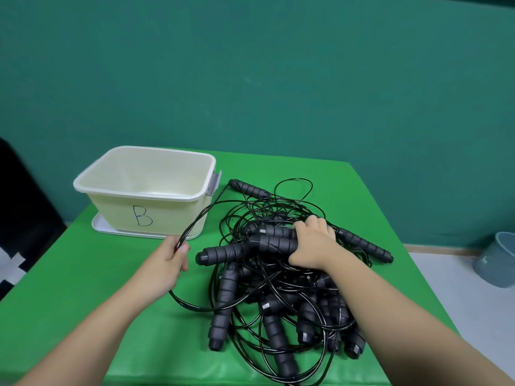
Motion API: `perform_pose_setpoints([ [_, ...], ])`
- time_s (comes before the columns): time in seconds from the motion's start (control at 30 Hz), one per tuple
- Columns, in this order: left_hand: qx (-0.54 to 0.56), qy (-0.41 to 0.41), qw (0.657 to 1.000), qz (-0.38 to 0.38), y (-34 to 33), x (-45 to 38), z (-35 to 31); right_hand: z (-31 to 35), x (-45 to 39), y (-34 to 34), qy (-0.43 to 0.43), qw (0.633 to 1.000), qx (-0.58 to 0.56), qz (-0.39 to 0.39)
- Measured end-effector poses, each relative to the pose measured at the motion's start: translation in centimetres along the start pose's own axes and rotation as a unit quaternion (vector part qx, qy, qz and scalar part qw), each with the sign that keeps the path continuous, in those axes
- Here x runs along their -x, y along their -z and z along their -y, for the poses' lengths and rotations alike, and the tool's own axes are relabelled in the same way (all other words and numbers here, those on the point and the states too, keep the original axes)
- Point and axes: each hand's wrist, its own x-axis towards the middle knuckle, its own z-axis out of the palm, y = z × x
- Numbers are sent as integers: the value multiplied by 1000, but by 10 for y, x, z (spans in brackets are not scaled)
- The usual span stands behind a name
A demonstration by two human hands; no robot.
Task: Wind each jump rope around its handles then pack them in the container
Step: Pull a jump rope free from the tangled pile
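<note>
Table: green table (117, 316) filled the lower view, teal wall behind it.
Container: cream container (111, 203) marked "B" sat at about 10 o'clock on the table, open, nothing seen inside, standing on a white lid (96, 225) that stuck out under it.
Rope pile: tangled jump ropes (278, 288), black cords and dark grey foam handles, lay from centre toward 5 o'clock, unwound and overlapping.
Stray handles: one handle (249, 188) lay at 12 o'clock of the pile, near the container's right clip; another handle (365, 245) stuck out at 3 o'clock, just past the right hand.
Left hand: left hand (170, 259) sat at 9 o'clock of the pile, fingers curled and pinching a doubled black cord (195, 222); the cord ran up toward the 12 o'clock handle, passing in front of the container's right corner, and looped back down under the wrist into the pile.
Right hand: right hand (313, 243) lay on top of the pile at about 1 o'clock, fingers wrapped around two handles held side by side (271, 238), their ends pointing to 9 o'clock.
Bin: grey-blue bin (497, 259) stood on the floor at 3 o'clock, off the table, partly cut by the frame edge.
Floor: dark object at the left edge, 9 o'clock, couldn't tell what.
</note>
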Motion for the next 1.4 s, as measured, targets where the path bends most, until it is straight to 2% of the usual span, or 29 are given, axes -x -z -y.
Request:
perform_pose_setpoints([
  [0.13,-5,-10,1000,-7,-4,4,-2,-5,10,-4,29,995,-58,-71],
  [0.23,4,-12,1000,-28,0,4,-6,-13,19,3,11,984,-72,-161],
  [0.33,7,-17,999,-40,9,3,-13,-22,21,22,-51,955,-197,-215],
  [0.4,5,-28,999,-45,12,3,-18,-26,19,40,-54,934,-252,-249],
  [0.7,-46,-21,998,-44,9,11,-43,-25,35,93,-11,919,-289,-269],
  [0.77,-124,-31,986,-102,10,13,-50,-24,41,93,-5,919,-295,-261],
  [0.83,-208,-86,958,-176,7,13,-62,-23,47,90,0,920,-305,-247],
  [0.87,-212,-111,955,-174,3,12,-72,-23,49,87,3,921,-308,-238],
  [0.93,-127,-130,979,-96,-14,6,-94,-21,54,84,13,924,-305,-229],
  [1.0,-9,-49,999,-3,-38,-8,-114,-19,59,83,23,929,-297,-220],
  [1.07,138,53,988,34,-56,-22,-124,-19,63,80,33,935,-290,-203],
  [1.13,263,140,952,67,-66,-33,-126,-20,68,77,42,942,-278,-183],
  [1.2,277,166,935,145,-71,-37,-125,-22,72,72,52,950,-262,-162],
  [1.27,248,164,936,189,-76,-31,-125,-25,73,65,53,958,-243,-145],
  [1.4,181,132,969,108,-79,-31,-123,-32,67,50,34,970,-180,-159],
])
